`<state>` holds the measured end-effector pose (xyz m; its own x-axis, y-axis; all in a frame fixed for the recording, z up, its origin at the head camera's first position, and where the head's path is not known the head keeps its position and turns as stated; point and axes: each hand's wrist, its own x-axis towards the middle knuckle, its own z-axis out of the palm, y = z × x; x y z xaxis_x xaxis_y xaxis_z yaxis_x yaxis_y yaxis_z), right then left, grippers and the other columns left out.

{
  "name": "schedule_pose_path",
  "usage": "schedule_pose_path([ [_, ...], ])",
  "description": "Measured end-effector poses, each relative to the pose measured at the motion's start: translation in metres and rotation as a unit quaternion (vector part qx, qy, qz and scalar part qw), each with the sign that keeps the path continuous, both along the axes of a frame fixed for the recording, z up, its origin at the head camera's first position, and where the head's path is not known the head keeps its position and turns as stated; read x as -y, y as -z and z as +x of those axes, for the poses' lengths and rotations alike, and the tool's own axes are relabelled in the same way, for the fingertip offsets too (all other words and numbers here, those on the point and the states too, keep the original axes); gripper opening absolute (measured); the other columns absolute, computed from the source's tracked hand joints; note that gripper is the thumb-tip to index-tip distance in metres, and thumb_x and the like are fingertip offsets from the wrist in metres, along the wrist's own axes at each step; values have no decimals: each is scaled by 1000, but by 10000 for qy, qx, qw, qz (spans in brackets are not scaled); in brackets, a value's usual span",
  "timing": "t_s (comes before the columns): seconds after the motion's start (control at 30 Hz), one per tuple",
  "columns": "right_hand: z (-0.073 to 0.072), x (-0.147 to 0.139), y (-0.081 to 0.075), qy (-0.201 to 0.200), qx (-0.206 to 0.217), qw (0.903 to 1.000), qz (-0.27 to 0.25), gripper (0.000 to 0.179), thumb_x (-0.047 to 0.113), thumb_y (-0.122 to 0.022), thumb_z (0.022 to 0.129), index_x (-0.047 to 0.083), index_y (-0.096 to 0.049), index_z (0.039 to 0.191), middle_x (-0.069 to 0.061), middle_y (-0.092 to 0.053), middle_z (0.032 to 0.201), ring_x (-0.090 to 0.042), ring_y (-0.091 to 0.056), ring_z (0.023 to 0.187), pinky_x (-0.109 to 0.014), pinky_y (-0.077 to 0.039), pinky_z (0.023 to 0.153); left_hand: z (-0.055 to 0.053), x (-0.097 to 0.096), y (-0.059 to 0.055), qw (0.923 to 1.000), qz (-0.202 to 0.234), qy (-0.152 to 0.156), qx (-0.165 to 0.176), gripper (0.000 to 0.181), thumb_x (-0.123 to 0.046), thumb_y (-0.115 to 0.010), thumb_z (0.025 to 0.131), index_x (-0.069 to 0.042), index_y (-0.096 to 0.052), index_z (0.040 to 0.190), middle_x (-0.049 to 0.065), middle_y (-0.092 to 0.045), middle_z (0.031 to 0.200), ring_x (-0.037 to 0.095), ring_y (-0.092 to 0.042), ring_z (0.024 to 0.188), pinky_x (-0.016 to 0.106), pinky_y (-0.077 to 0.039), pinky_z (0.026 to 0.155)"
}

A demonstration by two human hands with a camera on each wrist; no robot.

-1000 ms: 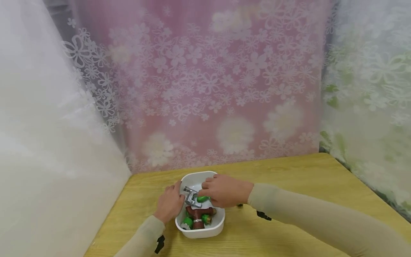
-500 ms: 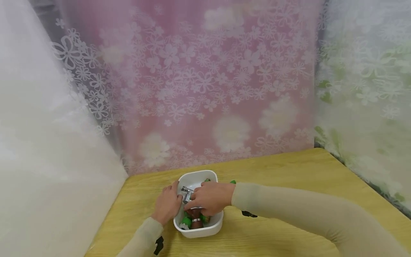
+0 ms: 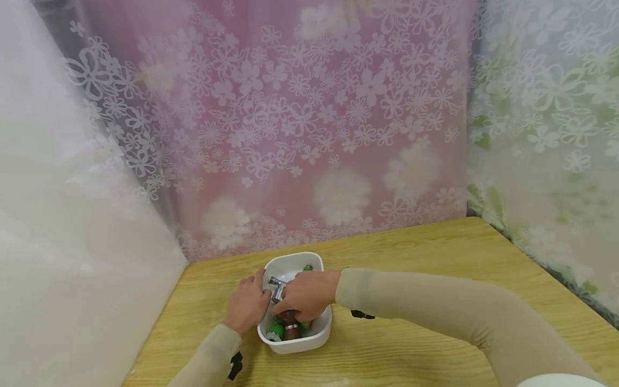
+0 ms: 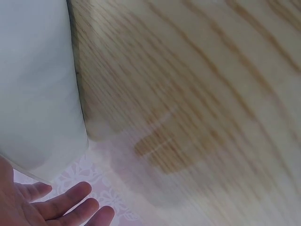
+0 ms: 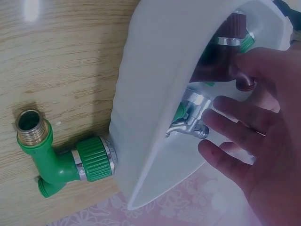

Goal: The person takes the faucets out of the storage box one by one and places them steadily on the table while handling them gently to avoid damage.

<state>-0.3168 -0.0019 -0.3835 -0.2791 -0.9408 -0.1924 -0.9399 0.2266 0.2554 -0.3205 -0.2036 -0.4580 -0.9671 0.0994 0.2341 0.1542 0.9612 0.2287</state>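
Low middle of the frame, my loose-fingered right hand (image 3: pixel 309 294) is hovering by the brown tap (image 3: pixel 289 318), probably sorting; next likely needs pinching.

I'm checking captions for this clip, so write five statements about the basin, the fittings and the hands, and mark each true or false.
1. The basin is white. True.
2. The brown fitting lies on the table outside the basin. False: it is inside the basin.
3. A green fitting with a brass end lies on the table outside the basin. True.
4. The left hand is away from the basin, holding the chrome fitting. False: the left hand is at the basin's left rim, and the chrome fitting lies inside.
5. The right hand reaches into the basin. True.
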Motion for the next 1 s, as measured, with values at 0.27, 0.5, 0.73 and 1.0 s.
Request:
schedule_pose_path([
  [0.27,0,10,7,497,810,9948,376,53,29,-61,100,45,-44,148,14,-63,94,-2,-58,72,-20,-46,68,1,2,4,10000,83,-6,-34,57,-22,-54,95,-7,-46,148,21,-63,129,39,-60,118,57,-53,86],
  [0.5,2,17,7,620,1136,9909,367,47,26,-65,98,42,-52,140,16,-62,94,-2,-58,75,-20,-46,72,1,2,1,10000,21,-14,-51,55,-24,-54,95,-8,-46,147,20,-64,129,38,-60,119,57,-54,85],
  [0.73,2,17,8,698,1338,9884,144,55,16,-75,90,40,-56,137,15,-65,103,-3,-58,80,-20,-48,78,0,3,3,10000,47,-24,-66,55,-24,-52,96,-9,-45,149,19,-63,129,37,-60,119,56,-54,87],
  [1.0,2,13,8,599,1265,9902,-22,53,14,-75,90,37,-57,135,16,-66,105,1,-59,80,-18,-50,73,-1,1,2,10000,53,-5,-15,55,-24,-52,97,-8,-44,149,21,-62,130,38,-59,119,57,-53,88],
])
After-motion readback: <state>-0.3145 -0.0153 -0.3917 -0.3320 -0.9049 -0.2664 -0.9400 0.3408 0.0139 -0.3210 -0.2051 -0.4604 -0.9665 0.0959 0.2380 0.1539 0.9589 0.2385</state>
